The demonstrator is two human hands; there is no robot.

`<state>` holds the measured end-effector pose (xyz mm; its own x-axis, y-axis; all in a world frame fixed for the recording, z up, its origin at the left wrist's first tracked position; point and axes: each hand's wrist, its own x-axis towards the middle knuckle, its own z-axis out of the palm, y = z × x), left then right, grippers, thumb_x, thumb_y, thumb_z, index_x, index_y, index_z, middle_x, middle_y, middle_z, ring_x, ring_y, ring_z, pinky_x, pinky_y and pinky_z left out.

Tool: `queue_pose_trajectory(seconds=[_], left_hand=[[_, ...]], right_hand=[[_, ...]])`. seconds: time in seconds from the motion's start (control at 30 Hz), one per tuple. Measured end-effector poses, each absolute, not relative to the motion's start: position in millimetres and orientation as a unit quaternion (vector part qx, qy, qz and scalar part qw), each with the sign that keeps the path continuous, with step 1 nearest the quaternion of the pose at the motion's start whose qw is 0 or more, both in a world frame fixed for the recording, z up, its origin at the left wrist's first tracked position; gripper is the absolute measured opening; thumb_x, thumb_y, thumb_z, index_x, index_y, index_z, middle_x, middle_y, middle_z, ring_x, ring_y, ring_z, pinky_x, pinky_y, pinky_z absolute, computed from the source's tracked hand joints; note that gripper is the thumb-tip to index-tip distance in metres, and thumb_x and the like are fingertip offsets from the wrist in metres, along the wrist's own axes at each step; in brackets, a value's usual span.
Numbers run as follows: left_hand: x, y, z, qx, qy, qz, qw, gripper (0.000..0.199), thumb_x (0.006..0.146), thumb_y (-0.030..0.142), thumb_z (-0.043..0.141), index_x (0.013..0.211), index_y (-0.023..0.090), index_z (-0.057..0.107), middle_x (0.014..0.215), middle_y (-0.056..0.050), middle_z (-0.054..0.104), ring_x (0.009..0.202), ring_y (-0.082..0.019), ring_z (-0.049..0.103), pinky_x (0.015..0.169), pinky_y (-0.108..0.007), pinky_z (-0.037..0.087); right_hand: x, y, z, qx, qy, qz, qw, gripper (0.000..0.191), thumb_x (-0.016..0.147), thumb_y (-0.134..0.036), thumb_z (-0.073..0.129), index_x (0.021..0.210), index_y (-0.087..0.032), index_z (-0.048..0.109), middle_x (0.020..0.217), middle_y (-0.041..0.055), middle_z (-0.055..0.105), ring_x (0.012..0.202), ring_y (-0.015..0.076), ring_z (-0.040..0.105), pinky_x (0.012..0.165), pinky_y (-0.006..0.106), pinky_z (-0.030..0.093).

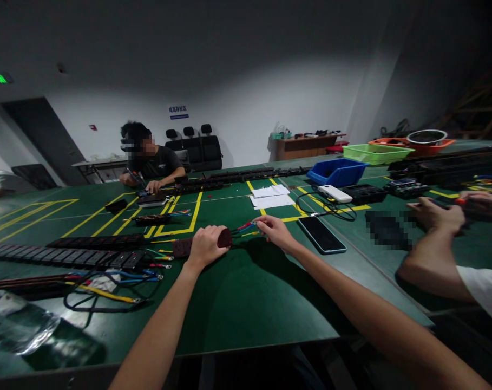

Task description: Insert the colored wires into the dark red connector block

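Two bare hands of yours are at work over the green table (246,309). Your left hand (206,246) wraps its fingers round the dark red bar (181,248), which lies just above the near edge's middle; your right hand (276,230) seems to pinch the colored wires (240,228) between thumb and fingertips, near the phone (322,234). The bar looks stiff and fairly light, best gripped round its body; the wires look soft and bendy, best taken close to their ends.

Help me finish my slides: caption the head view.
Left hand grips a maroon strip while the right hand holds coloured wires above a green workbench.
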<state>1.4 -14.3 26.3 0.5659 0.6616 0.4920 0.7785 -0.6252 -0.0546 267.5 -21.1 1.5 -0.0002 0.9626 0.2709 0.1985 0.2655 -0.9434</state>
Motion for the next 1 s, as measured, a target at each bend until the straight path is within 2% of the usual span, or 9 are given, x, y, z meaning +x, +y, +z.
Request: queue_pose_trajectory(seconds=[0.17,0.4,0.7,0.87,1.0], left_hand=[[1.2,-14.2,26.1,-0.878,-0.408,-0.218,0.128,0.049,0.076,0.037,0.075,0.120,0.019,0.061,0.104,-0.008,0.070,0.093,-0.027,0.063,0.077,-0.038,0.045],[1.5,-15.2,27.0,-0.881,-0.404,-0.214,0.123,0.050,0.075,0.036,0.075,0.120,0.019,0.061,0.104,-0.008,0.070,0.093,-0.027,0.063,0.077,-0.038,0.045],[1.8,-15.2,26.7,-0.880,-0.407,-0.212,0.123,0.051,0.075,0.036,0.075,0.121,0.019,0.060,0.104,-0.008,0.070,0.093,-0.027,0.063,0.077,-0.038,0.045],[1.9,-15.0,26.9,-0.877,-0.409,-0.215,0.129,0.050,0.076,0.036,0.075,0.121,0.018,0.060,0.104,-0.008,0.070,0.093,-0.027,0.063,0.077,-0.039,0.046],[2.4,-15.4,27.1,-0.874,-0.416,-0.214,0.130,0.049,0.076,0.036,0.075,0.120,0.020,0.060,0.104,-0.009,0.070,0.094,-0.027,0.063,0.078,-0.038,0.045]], right_hand=[[268.8,-23.5,5.7,-0.459,-0.613,0.401,0.502,0.044,0.084,-0.044,0.061,0.117,-0.017,0.069,0.081,0.0043,0.066,0.061,0.0117,0.055,0.039,0.017,0.041],[270.4,-24.1,6.7,-0.453,-0.621,0.404,0.496,0.038,0.083,-0.042,0.062,0.109,-0.016,0.070,0.073,0.0019,0.060,0.057,0.0106,0.053,0.038,0.015,0.040],[269.5,-21.7,5.7,-0.460,-0.600,0.428,0.495,0.031,0.080,-0.031,0.061,0.107,-0.018,0.071,0.080,0.0027,0.066,0.056,0.0092,0.053,0.039,0.015,0.040],[269.9,-24.8,8.5,-0.449,-0.598,0.431,0.505,0.040,0.082,-0.037,0.063,0.115,-0.018,0.070,0.081,0.0034,0.066,0.056,0.0089,0.051,0.041,0.016,0.039],[270.0,-26.7,9.5,-0.449,-0.596,0.417,0.518,0.037,0.081,-0.042,0.065,0.107,-0.018,0.073,0.073,0.0013,0.060,0.056,0.0088,0.045,0.040,0.016,0.038]])
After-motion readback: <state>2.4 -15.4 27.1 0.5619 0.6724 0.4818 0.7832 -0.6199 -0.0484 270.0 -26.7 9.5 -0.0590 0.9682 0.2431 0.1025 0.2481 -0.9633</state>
